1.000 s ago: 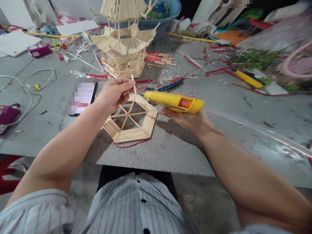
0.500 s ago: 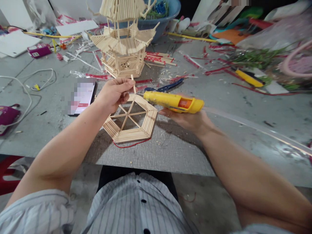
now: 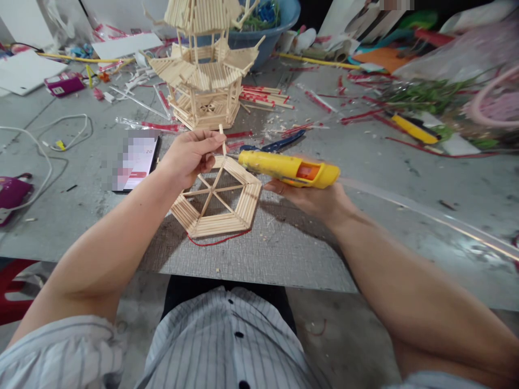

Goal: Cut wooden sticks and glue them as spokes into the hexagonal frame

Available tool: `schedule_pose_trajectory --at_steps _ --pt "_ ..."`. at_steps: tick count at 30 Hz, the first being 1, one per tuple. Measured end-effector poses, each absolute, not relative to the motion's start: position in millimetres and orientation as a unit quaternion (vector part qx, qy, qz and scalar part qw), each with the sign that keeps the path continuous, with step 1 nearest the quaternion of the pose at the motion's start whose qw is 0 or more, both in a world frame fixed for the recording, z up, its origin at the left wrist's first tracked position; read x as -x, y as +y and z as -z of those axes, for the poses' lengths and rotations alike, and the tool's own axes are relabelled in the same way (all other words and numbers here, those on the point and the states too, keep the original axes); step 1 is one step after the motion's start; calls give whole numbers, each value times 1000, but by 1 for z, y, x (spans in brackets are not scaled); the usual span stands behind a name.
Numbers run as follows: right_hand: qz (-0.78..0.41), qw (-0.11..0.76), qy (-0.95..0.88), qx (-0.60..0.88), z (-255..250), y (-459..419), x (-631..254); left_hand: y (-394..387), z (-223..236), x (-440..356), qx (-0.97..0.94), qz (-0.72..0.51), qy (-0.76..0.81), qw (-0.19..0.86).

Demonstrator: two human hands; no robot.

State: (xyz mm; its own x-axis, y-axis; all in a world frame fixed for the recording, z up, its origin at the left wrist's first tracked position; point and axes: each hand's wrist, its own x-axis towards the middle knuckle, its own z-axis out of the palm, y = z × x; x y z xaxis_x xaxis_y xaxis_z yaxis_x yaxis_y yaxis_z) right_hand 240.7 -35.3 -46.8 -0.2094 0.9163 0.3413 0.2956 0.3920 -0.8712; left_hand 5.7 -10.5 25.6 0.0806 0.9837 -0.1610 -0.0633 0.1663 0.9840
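Between thumb and fingers my left hand point(image 3: 194, 156) pinches a short wooden stick point(image 3: 224, 147), held upright at the far corner of a flat hexagonal frame point(image 3: 221, 226). The frame is built of pale wooden sticks with spokes meeting in the middle. My right hand point(image 3: 316, 200) is wrapped round a yellow glue gun point(image 3: 287, 168). Its nozzle points left at the foot of the stick; whether they touch I cannot tell. A clear glue stick point(image 3: 430, 210) trails from the gun's back. Beyond the frame stands a tiered stick pavilion point(image 3: 208, 75).
A phone point(image 3: 135, 162) lies left of the frame. Blue-handled pliers point(image 3: 284, 142) rest behind the gun. Red-tipped sticks point(image 3: 265, 98) lie beside the pavilion. A yellow cutter point(image 3: 413, 128) is at right, a blue basin point(image 3: 279, 32) at the back, a red cord point(image 3: 219, 241) in front.
Almost nothing differs. Both hands, the stick and the glue gun hold nearly the same place, and the hexagonal frame has not moved.
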Motion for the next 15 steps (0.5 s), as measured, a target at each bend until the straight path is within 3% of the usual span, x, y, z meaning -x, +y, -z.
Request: schedule_pose_trajectory --at_steps 7,15 --pt "-335 488 -676 439 36 -36 -234 -9 -23 -4 -460 -460 482 587" --pt "-461 465 -584 480 12 -37 -240 -14 -30 -2 -534 -362 462 609"
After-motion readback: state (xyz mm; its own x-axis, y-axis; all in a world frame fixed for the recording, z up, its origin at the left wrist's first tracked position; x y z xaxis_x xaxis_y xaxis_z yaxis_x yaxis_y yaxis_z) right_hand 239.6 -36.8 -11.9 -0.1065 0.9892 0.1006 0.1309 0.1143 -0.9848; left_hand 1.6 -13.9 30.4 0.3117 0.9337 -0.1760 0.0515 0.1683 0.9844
